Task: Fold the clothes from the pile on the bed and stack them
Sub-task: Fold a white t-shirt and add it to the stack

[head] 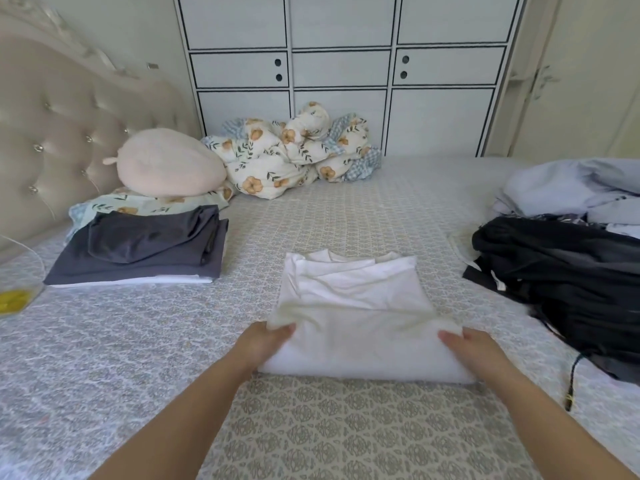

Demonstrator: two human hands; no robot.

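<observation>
A white garment [356,306] lies partly folded on the bed [346,220] in front of me, its near part doubled over. My left hand [263,344] grips its near left corner, fingers curled under the cloth. My right hand [467,348] holds the near right corner the same way. A stack of folded dark grey clothes [138,251] with a white piece beneath sits to the left. The unfolded pile lies at the right: black garments [561,282] in front, pale lilac ones [575,188] behind.
A pink plush cushion [169,164] rests on a floral pillow by the tufted headboard [62,126]. A bunched floral quilt [294,150] lies against the white wardrobe [343,64]. A clear container with yellow contents [17,289] is at the left edge. A black cord [575,379] trails from the black garments.
</observation>
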